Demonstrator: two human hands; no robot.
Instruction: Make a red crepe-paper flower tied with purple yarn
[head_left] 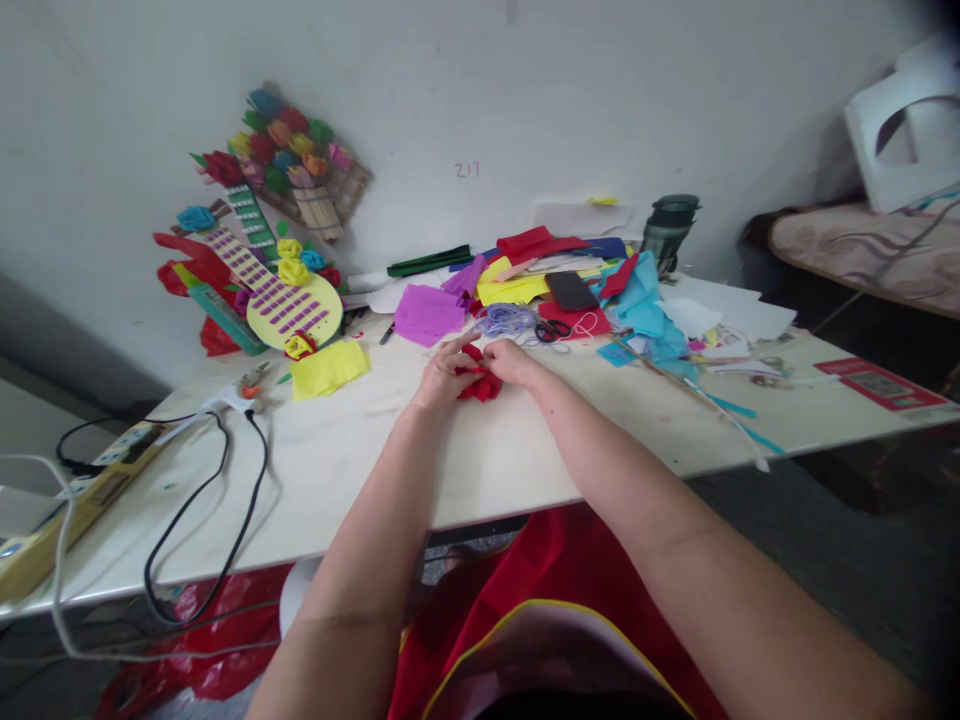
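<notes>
my left hand (441,373) and right hand (508,362) grip crumpled red paper (481,388), seemingly part-shaped; rectangular yellow paper (328,370) left of it looks unworked.

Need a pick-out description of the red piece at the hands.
On the white table, follow the two bare forearms to where the left hand and right hand meet. The crumpled red piece is between them. Unlike the flat red sheet beside the scissors, it is bunched into folds.
</notes>
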